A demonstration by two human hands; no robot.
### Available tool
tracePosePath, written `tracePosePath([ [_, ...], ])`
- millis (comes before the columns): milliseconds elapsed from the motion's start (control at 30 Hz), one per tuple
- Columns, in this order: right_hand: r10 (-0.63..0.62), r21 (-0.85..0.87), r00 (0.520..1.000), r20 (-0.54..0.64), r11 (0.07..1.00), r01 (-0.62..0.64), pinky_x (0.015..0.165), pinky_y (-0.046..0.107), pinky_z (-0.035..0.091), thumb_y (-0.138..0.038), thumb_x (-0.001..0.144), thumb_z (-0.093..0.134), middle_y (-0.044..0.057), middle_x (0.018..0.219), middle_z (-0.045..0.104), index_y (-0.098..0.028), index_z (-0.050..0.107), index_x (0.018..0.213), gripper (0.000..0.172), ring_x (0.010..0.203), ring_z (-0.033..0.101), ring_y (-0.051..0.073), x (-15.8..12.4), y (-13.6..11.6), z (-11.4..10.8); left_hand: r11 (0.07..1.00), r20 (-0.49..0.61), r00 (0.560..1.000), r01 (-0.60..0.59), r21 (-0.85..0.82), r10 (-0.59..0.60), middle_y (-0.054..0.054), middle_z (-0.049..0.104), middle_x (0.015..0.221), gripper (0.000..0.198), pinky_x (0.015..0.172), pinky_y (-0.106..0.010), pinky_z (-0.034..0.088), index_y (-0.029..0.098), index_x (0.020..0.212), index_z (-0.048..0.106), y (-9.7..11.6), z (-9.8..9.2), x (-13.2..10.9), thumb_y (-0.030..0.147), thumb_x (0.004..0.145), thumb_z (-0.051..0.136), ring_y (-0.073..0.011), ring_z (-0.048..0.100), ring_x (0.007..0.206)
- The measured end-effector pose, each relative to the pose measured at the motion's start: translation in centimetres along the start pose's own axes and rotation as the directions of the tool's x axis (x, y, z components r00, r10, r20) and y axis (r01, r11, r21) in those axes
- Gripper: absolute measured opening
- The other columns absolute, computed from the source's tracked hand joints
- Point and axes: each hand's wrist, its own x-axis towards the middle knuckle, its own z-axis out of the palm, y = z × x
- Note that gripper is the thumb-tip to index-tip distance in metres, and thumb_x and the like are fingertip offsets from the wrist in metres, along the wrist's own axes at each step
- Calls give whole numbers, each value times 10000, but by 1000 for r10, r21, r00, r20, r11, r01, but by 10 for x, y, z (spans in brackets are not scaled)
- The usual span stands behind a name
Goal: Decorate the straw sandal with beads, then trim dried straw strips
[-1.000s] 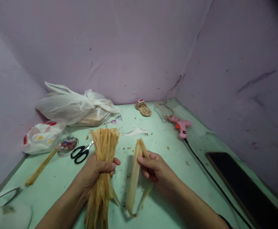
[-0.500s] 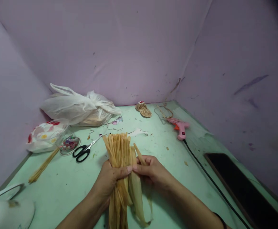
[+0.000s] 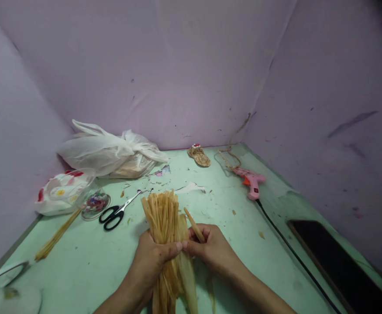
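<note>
My left hand (image 3: pixel 153 259) is closed around a bundle of dried husk strips (image 3: pixel 163 213) that stands upright above the green table (image 3: pixel 79 270). Touching it from the right, my right hand (image 3: pixel 210 248) pinches a single husk strip (image 3: pixel 194 224) and presses it against the side of the bundle. The fingertips of both hands meet at the bundle's middle. The strips' lower ends hang down between my wrists.
Black scissors (image 3: pixel 115 213) lie left of the bundle, beside a clear dish of beads (image 3: pixel 95 204) and loose strips (image 3: pixel 58 235). Plastic bags (image 3: pixel 108 150) sit at the back left. A woven slipper (image 3: pixel 199 156), pink glue gun (image 3: pixel 250 179) with cord, and a dark slab (image 3: pixel 338 257) lie right.
My right hand carried the single strip left until it met the bundle. Both hands now hold together at the middle, slightly lower in view.
</note>
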Motion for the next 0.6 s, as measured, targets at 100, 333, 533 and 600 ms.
tracePosePath([
  [100, 11, -37, 1000, -7, 999, -11, 454, 236, 233, -268, 538, 624, -46, 482, 398, -169, 465, 493, 192, 465, 319, 74, 0, 2, 2, 1000, -52, 999, 14, 8, -13, -79, 708, 702, 341, 587, -340, 502, 116, 813, 670, -1, 0, 1, 127, 479, 741, -273, 653, 647],
  [333, 21, -95, 993, -115, 995, -32, 426, 221, 208, -161, 527, 555, -62, 486, 358, -191, 415, 509, 144, 461, 284, 66, 1, 12, 8, 999, -95, 995, 36, 14, -34, -64, 692, 641, 324, 551, -317, 494, 108, 768, 678, -1, 3, -1, 104, 444, 705, -258, 644, 613],
  [533, 29, -42, 996, -81, 999, -33, 436, 223, 267, -180, 531, 561, -51, 509, 405, -175, 472, 559, 93, 467, 340, 76, -2, 11, 11, 998, -44, 998, 51, -24, -52, -50, 669, 612, 310, 530, -316, 489, 109, 765, 660, -1, 1, -1, 83, 457, 663, -227, 620, 558],
  [600, 54, 64, 999, -6, 997, -53, 454, 231, 303, -194, 537, 576, -38, 526, 445, -166, 501, 585, 93, 474, 391, 87, -3, 8, 11, 996, -20, 997, 70, -50, -71, -47, 658, 596, 297, 521, -320, 489, 102, 749, 656, 0, 0, -1, 90, 453, 662, -215, 605, 537],
])
